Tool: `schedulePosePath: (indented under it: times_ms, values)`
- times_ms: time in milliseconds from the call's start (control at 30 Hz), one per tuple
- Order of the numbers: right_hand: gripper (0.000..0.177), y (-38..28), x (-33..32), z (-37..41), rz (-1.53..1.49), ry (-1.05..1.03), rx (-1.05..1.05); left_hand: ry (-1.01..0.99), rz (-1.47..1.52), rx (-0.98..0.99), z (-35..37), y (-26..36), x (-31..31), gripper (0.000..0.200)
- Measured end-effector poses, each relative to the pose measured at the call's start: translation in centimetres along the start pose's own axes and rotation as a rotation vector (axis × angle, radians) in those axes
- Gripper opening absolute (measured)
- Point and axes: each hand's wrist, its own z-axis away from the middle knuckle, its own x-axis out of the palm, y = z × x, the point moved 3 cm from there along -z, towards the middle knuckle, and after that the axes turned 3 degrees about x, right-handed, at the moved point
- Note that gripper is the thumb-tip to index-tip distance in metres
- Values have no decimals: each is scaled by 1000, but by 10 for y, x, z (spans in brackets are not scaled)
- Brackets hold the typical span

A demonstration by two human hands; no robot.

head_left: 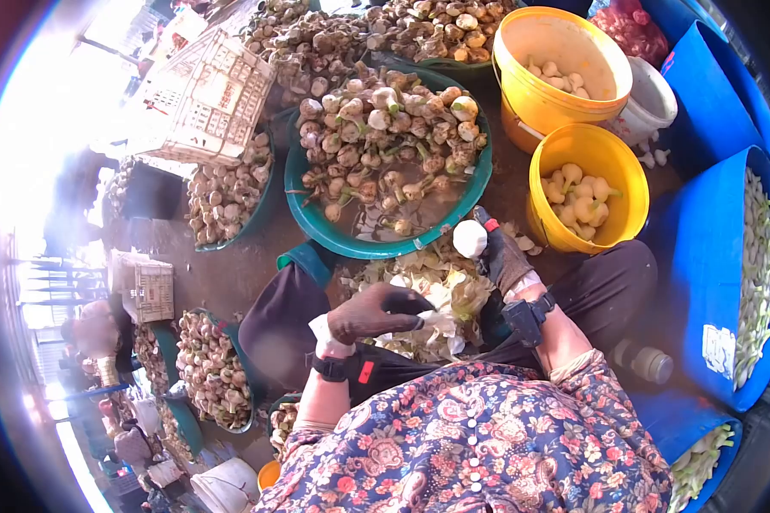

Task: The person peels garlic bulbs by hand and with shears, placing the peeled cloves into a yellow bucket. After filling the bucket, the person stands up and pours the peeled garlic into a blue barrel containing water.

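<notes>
I'm gripping a white bulb (470, 239) in my right hand (505, 261), the dark-gloved fingers closing on its right side and leaving the rest showing. It's sitting in view between the near rim of a green tub (359, 248) and the front yellow bucket (565, 150). Over on the other side, my left hand (372, 315) is hanging half open, a gap showing between thumb and fingers, and I'm seeing nothing in its hold. Pale peelings (453, 286) are heaping up between my hands. Ahead, the tub is brimming with rough brown bulbs (376, 128), murky water glinting at its near side. To my right, smooth white bulbs (582, 201) are filling the lower part of that bucket, and a larger yellow bucket (535, 34) is standing just behind.
</notes>
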Motion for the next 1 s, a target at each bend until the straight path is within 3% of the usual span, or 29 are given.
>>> schedulePosePath:
  times_ms: [100, 133, 167, 233, 267, 333, 367, 433, 467, 500, 567, 600, 700, 733, 833, 900, 967, 1000]
  values:
    - [49, 4, 0, -2, -58, -61, -32, 301, -932, -223, -24, -62, -20, 30]
    - [51, 3, -2, -5, -89, -105, -61, 418, -773, -231, -34, -78, -32, 33]
    - [50, -12, 3, 8, -275, -281, -100, 528, -611, -234, -46, -93, -47, 35]
    - [49, -52, 11, 51, -641, -626, -167, 596, -650, -352, -77, -122, -75, 45]
    - [62, -64, 1, 54, -741, -816, -248, 598, -633, -427, -94, -136, -87, 49]
    - [85, -91, 1, 86, -837, -987, -331, 596, -601, -573, -125, -163, -104, 57]
    - [90, -90, -3, 71, -714, -993, -371, 567, -595, -552, -141, -179, -108, 62]
    - [92, -69, -5, 47, -657, -739, -135, 536, -557, -544, -173, -206, -112, 75]
    - [90, -52, -7, 27, -515, -753, -123, 536, -527, -559, -187, -214, -113, 82]
    - [85, -42, -5, 22, -313, -548, -114, 485, -500, -528, -199, -220, -111, 83]
    - [77, -26, 7, 10, -112, -402, -98, 382, -443, -477, -214, -229, -103, 85]
    - [73, -21, 7, 1, -13, -329, -126, 455, -423, -482, -214, -226, -97, 79]
    - [60, -10, 2, -24, 351, -65, -301, 480, -225, -147, -207, -208, -85, 71]
    - [56, -7, 2, -30, 524, 54, -411, 421, 116, -166, -192, -178, -72, 65]
    - [38, -6, 12, -24, 849, 278, -655, 376, -144, 1, -141, -80, -45, 63]
    - [32, -5, 19, -16, 1001, 338, -805, 440, -342, 203, -125, -60, -25, 59]
    - [25, -11, 26, -6, 1067, 325, -834, 485, -589, 205, -112, -40, -14, 59]
    - [23, -13, 27, 0, 1061, 287, -832, 491, -563, 206, -107, -37, -13, 59]
